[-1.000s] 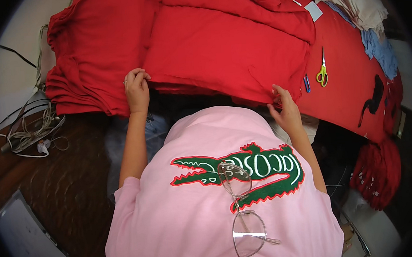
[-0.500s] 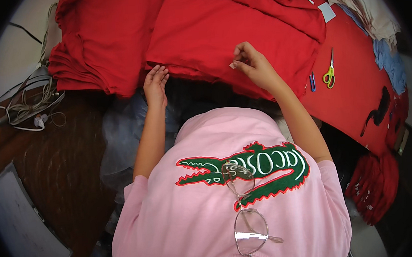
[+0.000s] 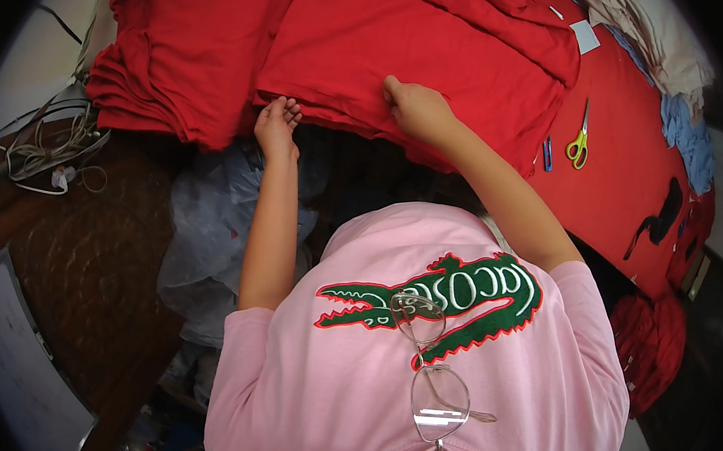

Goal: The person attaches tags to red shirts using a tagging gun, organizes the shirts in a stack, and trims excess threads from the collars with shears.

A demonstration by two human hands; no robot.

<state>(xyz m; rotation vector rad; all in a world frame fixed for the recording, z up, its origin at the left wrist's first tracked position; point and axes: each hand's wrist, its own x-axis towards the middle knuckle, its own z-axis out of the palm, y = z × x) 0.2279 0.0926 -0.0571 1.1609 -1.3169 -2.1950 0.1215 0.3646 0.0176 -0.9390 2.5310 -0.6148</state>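
A stack of folded red fabric (image 3: 416, 46) lies before me, its layered near edge hanging at the table's front. My left hand (image 3: 278, 131) is at the near left corner of this stack, palm turned up, with its fingers loosely bent and a little apart. It touches or nearly touches the cloth edge; I cannot tell which. Over the stack's near part, my right hand (image 3: 422, 112) is closed, thumb and forefinger pressed together. Whatever lies in its fingers is hidden by the hand.
Another red fabric pile (image 3: 174, 63) sits at left. On the red tabletop (image 3: 609, 166) are yellow-handled scissors (image 3: 577, 147), a blue cutter (image 3: 548, 154), a white card (image 3: 585, 36) and a black scrap (image 3: 667, 212). Coiled cables (image 3: 54, 150) lie far left; clear plastic (image 3: 203, 236) bunches below.
My right hand has moved left and turned, so the small pale piece seen at its fingertips no longer shows. The left hand's fingers have bent slightly; the view has shifted a little.
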